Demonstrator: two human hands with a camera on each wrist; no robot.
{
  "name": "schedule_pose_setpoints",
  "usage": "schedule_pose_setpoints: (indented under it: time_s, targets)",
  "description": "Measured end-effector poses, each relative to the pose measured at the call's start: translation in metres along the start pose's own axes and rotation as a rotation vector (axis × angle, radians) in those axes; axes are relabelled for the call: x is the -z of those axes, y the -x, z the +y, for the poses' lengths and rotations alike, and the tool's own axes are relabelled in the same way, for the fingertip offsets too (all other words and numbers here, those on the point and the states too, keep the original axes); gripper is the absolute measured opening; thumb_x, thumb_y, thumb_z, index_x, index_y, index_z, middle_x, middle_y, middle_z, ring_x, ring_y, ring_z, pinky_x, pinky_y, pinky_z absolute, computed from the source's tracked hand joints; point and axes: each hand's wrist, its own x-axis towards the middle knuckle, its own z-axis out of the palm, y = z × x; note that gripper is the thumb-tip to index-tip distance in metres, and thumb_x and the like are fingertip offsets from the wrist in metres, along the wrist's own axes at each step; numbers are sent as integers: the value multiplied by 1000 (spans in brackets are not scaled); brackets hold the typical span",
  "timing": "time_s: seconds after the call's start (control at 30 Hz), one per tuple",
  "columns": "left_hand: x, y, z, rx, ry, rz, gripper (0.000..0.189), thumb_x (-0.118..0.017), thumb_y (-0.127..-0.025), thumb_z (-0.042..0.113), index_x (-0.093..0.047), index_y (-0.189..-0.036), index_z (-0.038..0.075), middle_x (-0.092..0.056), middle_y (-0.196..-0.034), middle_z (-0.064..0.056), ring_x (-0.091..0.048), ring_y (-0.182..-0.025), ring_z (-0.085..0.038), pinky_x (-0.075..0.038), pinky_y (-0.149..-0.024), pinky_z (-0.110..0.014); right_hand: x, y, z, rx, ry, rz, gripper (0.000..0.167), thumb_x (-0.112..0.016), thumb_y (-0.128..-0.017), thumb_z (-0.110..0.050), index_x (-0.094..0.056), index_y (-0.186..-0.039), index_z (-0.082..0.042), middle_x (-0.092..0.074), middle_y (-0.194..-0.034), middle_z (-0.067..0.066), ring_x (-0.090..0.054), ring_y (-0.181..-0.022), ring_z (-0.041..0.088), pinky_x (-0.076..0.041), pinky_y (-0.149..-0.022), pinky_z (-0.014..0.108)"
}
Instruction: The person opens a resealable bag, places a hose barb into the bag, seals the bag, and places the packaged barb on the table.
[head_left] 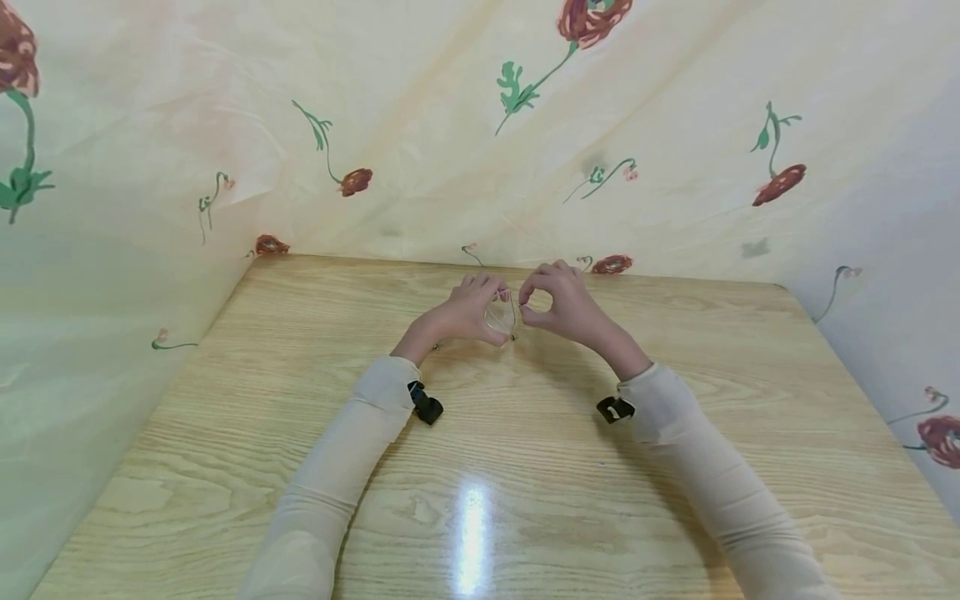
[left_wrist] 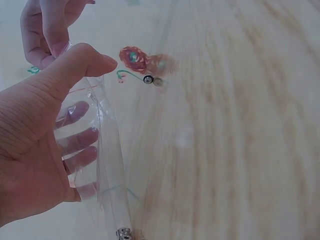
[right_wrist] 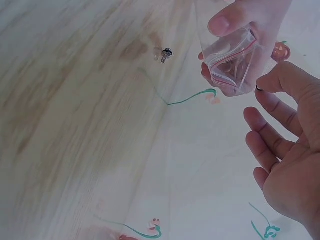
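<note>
Toward the back of the table, my left hand [head_left: 463,312] holds a clear zip bag [right_wrist: 234,64] with a red line along its seal. The bag's mouth gapes toward my right hand [head_left: 567,305]. Thumb and index finger of that hand pinch a small dark piece [right_wrist: 258,88] just beside the mouth; its kind cannot be made out. In the left wrist view, the left fingers show through the plastic. A small metal screw [left_wrist: 148,79] with a dark collar lies on the table close by, and another small metal piece [left_wrist: 124,233] sits near the bag's lower end.
The wood-grain table [head_left: 517,467] is glossy, with a bright reflection near its front. A flower-printed cloth [head_left: 420,125] hangs behind it and along both sides. Black wrist straps [head_left: 426,404] sit at the cuffs of the pale sleeves.
</note>
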Motion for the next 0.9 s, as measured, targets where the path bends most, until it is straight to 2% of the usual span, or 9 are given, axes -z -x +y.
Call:
schedule_pose_setpoints:
  time_s: [0.37, 0.67, 0.9]
  targets:
    - [-1, -1, 0, 2, -9, 7, 57, -79, -83, 33, -43, -123, 13, -43, -133, -9, -36, -120, -30, -32, -101, -51, -1, -1, -1, 6, -23, 30, 6, -74, -83, -6, -72, -87, -11, -69, -101, 12, -50, -94, 31, -30, -90, 55]
    - [0, 0, 1, 9, -6, -2, 58, -79, -84, 32, -44, -125, 12, -42, -134, -10, -35, -120, -30, -31, -102, -52, -1, 0, -1, -9, -41, 20, 7, -74, -83, -6, -71, -87, -11, -69, -102, 12, -50, -96, 32, -29, -90, 52]
    - [-1, 0, -2, 2, 2, 8, 58, -79, -83, 32, -45, -126, 11, -43, -135, -9, -37, -123, -30, -31, -105, -53, -2, -1, -1, -1, -47, 32, 8, -74, -83, -6, -71, -86, -12, -69, -102, 12, -51, -95, 34, -30, -90, 54]
